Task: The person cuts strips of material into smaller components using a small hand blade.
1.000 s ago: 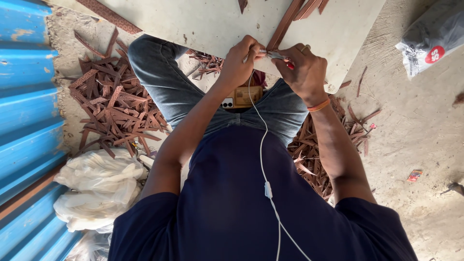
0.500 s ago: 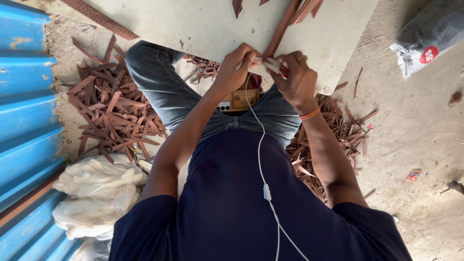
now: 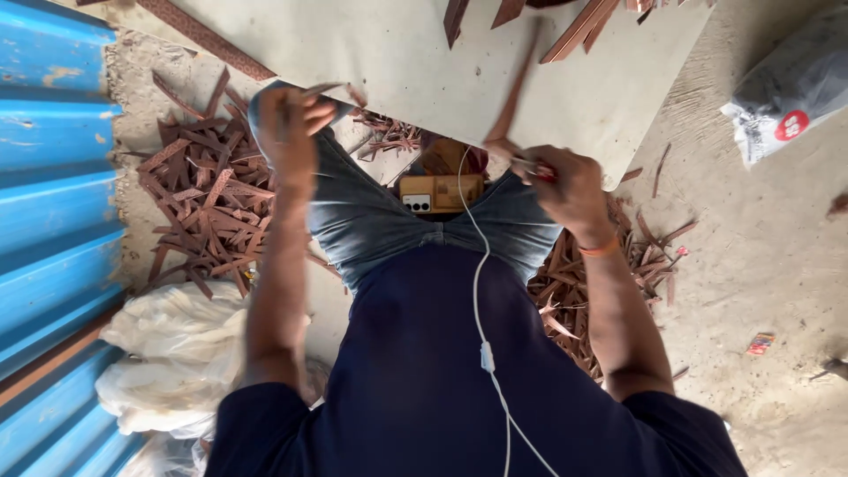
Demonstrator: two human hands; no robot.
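The person sits on the floor with a pale board (image 3: pixel 424 62) laid flat in front of the knees, which works as a low counter. The right hand (image 3: pixel 565 181), centre-right of the frame, has its grip closed on a long reddish-brown strip (image 3: pixel 517 97) that angles up over the board, blurred. There's something small and red in that fist too, but I can't tell what it is.

The left hand (image 3: pixel 287 124), upper left of centre, is out over the knee with fingers curled around a thin sliver (image 3: pixel 322 88), right above the big heap of brown offcuts (image 3: pixel 203 203), so it looks like that's the scrap side. A second, smaller heap (image 3: pixel 583 291) lies by the right thigh.

A phone (image 3: pixel 440 193) rests in the lap between the thighs, with a white earphone cable (image 3: pixel 481 291) running up the dark shirt, so it's out of the way of both hands. Blue corrugated sheet (image 3: pixel 49 177) runs down the left edge, with white bags (image 3: pixel 177 353) at the lower left.
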